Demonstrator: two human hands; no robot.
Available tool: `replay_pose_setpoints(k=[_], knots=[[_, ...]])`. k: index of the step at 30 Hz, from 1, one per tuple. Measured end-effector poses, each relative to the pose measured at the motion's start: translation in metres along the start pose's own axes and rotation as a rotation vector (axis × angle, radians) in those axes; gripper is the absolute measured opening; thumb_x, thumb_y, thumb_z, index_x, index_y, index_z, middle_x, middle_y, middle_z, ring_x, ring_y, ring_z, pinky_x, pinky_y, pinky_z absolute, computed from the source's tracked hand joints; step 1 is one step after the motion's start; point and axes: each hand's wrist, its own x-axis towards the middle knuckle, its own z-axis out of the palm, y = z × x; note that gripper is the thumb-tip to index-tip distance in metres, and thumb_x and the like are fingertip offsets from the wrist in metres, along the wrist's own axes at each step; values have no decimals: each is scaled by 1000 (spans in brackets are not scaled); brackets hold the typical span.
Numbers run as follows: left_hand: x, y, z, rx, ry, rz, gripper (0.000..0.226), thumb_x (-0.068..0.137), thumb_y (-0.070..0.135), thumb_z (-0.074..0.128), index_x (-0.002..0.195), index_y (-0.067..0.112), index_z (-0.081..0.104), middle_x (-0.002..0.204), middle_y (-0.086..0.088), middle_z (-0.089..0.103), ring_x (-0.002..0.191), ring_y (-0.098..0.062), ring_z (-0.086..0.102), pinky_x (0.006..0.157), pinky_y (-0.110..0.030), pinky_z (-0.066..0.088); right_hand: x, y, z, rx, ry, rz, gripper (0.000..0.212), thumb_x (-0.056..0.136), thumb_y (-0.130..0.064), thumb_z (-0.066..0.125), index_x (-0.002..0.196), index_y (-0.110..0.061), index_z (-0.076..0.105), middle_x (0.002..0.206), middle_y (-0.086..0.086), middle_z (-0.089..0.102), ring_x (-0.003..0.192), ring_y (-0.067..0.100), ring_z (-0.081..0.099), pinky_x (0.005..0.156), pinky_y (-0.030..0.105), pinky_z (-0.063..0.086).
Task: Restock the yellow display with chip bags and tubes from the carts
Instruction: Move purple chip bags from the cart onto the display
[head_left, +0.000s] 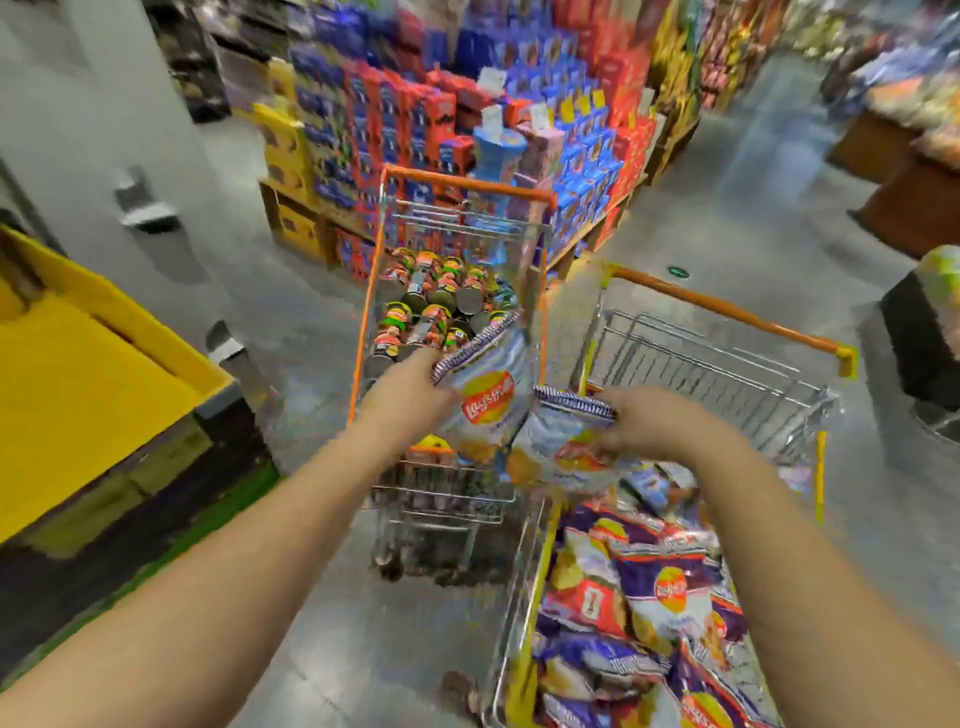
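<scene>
The yellow display (78, 395) lies far to the left of both hands, nearer the left hand (410, 387), which grips one chip bag (488, 400), while the right hand (649, 421) grips another bag (561, 441) above the cart (524, 597).

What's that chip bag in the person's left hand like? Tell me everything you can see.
The glossy white-and-blue chip bag has a red-and-yellow round logo, pictured chips low down and a striped crimped top. It looks full and hangs tilted over the tube-filled wire cart. The left hand grips its top corner; its lower edge meets the right hand's bag.
</scene>
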Motion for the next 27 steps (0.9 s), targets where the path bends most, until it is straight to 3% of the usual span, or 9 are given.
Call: replay_pose_setpoints(k=[4,9,13,15,17,20,27], knots=[[-46,-101,-96,42,67,-106,30,87,37,64,106,15,55,103,-13,65,95,-33,62,72,-38,49,9,-139,-18,-11,8,-148,46,82,-48,66,115,-20,51,109,4,62,102,26,60,77,34,49],[-114,-211,-201,140,171,-212,30,89,32,64,111,12,57,112,-12,65,101,-31,59,65,-33,32,13,-304,-31,-36,2,-366,34,83,-41,65,106,-20,49,87,-4,53,88,24,55,60,32,38],[-179,-293,-283,182,273,-337,34,89,34,65,115,15,55,112,-14,64,100,-32,59,70,-36,39,17,-428,-44,-60,37,-559,49,83,-42,64,123,-17,51,118,5,60,110,27,57,86,36,49],[-210,-327,-319,181,331,-401,37,87,35,67,116,15,54,112,-14,63,100,-32,59,77,-38,46,19,-485,-51,-89,53,-668,56,82,-45,65,129,-18,50,124,5,60,111,26,56,88,38,49],[-231,-348,-341,177,367,-443,37,87,35,66,117,18,54,114,-10,64,102,-31,60,80,-39,48,20,-524,-58,-110,42,-742,49,83,-46,66,123,-23,49,111,-1,59,103,25,57,77,34,46],[-263,-380,-378,244,405,-532,41,89,36,63,126,25,52,120,-7,64,107,-30,61,82,-36,47,26,-595,-71,-163,71,-842,32,83,-45,66,103,-28,48,96,-1,57,95,26,58,72,40,50],[-288,-438,-455,416,388,-676,35,93,37,59,122,22,48,120,-12,61,107,-31,59,84,-39,49,58,-726,-92,-229,195,-1005,37,83,-46,67,112,-27,54,113,1,63,101,25,59,71,31,47]])
